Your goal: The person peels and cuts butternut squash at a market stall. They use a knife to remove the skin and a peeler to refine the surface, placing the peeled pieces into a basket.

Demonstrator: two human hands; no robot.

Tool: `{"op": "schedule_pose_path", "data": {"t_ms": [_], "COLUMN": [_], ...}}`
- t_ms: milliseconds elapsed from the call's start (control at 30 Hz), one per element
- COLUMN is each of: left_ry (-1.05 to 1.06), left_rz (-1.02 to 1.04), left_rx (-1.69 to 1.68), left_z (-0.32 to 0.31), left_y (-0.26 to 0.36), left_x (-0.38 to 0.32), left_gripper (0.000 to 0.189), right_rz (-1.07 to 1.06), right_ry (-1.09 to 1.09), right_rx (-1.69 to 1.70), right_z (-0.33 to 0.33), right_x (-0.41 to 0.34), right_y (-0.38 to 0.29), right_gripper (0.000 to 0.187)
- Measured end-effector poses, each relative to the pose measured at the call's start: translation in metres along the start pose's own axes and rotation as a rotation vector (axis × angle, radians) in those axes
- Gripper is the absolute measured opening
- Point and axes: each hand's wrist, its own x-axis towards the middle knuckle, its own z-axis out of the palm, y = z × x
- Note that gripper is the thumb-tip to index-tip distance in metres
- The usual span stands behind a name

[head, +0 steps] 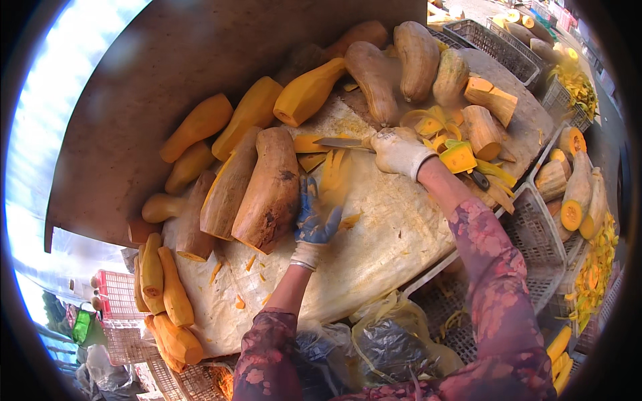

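Note:
My right hand, in a white knit glove, grips a knife whose blade points left over cut pieces of peel. My left hand wears a glove with a blue coated palm. Its fingers and thumb are apart, against or close beside a large unpeeled squash with a dark rough patch; contact is hard to tell. Another squash, partly peeled along one side, leans next to it. Blurred yellow peel lies just beyond my left thumb. A yellow peeler-like tool with a black handle lies right of my right hand.
Peeled squashes line the back board. Unpeeled ones lie at the back right. More peeled squashes sit at the left edge. Plastic crates stand along the right, some holding squash and peel. Plastic bags are in front.

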Motion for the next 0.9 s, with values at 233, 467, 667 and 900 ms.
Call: {"op": "schedule_pose_path", "data": {"t_ms": [233,467,667,900], "left_ry": [0.095,-0.267,-0.220,-0.148], "left_rz": [-0.216,-0.174,0.372,0.358], "left_rx": [-0.055,0.241,-0.046,-0.205], "left_z": [0.039,0.051,0.100,0.147], "left_y": [-0.006,0.000,0.116,0.201], "left_x": [0.060,0.098,0.034,0.084], "left_gripper": [0.094,0.069,0.050,0.041], "right_rz": [0.059,0.634,0.597,0.535], "right_ry": [0.004,0.231,0.468,0.810], "right_rx": [0.389,1.627,1.998,1.819], "right_z": [0.000,0.109,0.164,0.142], "right_x": [-0.145,-0.296,-0.324,-0.353], "right_y": [0.067,0.096,0.085,0.108], "right_gripper": [0.048,0.046,0.050,0.043]}}
